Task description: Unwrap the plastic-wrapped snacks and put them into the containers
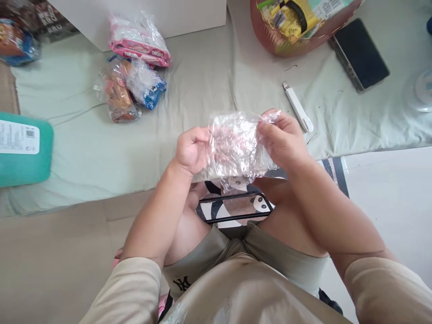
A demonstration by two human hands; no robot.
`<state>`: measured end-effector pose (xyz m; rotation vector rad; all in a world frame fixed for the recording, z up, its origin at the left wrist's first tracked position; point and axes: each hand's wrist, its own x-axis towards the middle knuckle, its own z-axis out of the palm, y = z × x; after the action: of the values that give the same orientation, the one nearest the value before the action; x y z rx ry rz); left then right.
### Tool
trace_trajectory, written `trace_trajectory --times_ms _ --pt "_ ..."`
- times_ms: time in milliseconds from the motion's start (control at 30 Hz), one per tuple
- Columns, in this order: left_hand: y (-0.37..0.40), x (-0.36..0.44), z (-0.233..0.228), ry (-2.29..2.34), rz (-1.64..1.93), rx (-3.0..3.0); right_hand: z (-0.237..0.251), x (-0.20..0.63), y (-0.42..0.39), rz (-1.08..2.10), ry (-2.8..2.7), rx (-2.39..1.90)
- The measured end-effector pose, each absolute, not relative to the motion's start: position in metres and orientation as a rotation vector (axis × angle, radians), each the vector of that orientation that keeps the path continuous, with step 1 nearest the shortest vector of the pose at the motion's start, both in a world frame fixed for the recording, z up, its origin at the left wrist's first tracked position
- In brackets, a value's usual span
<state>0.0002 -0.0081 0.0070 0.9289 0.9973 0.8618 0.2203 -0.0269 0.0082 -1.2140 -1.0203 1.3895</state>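
Observation:
A crinkled clear plastic bag (236, 146) is stretched between my two hands above the front edge of the cloth-covered table. My left hand (194, 148) pinches its left side with thumb and fingers. At the upper right corner, my right hand (280, 135) grips the plastic, a bit of it poking out past the fingertips. Light glares off the film, and I cannot tell whether anything lies inside. Just beyond my right hand lies a white box cutter (297, 107).
Wrapped snack packs (140, 40) and bagged bread (119, 92) lie at the upper left, by a white box (189, 15). A green bottle (27, 150) rests at left. A reddish bowl of packets (270, 42) and a dark phone (362, 54) are at upper right.

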Motion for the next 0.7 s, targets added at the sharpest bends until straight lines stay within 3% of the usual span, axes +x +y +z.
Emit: trace_trajectory --times_ms 167,467,700 --pt "-0.01 0.003 0.013 0.934 0.655 0.778 0.009 0.224 -0.026 1.259 -0.941 -1.321" --pt "-0.007 0.012 0.006 1.094 0.937 0.965 0.011 0.226 -0.031 1.683 -1.049 -1.172" --pt "-0.007 0.001 0.013 0.976 0.932 0.933 0.018 0.22 -0.033 1.572 -1.017 -1.116"
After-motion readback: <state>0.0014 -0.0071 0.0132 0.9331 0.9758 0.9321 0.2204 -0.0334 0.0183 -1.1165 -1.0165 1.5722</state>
